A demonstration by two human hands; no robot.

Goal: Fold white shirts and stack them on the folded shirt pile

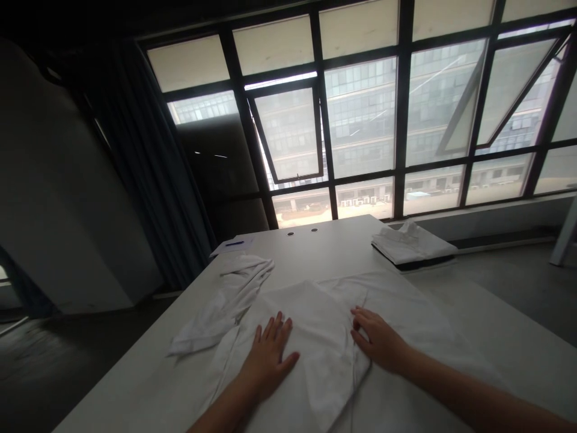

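Observation:
A white shirt or similar white garment (327,346) lies spread on the white table (333,246), with a panel folded over at its middle. My left hand (270,358) presses flat on the cloth, fingers spread. My right hand (376,340) rests its fingertips on the cloth at the panel's right edge and does not visibly grip it. A gathered white sleeve or cloth strip (225,304) lies to the left of my left hand; I cannot tell whether it belongs to the same garment.
A folded white garment (410,243) sits on a dark flat board (415,263) at the table's far right. A paper with a blue pen (232,245) lies near the far left edge. Floor-to-ceiling windows (360,126) stand beyond the table, with a dark curtain (148,168) to their left.

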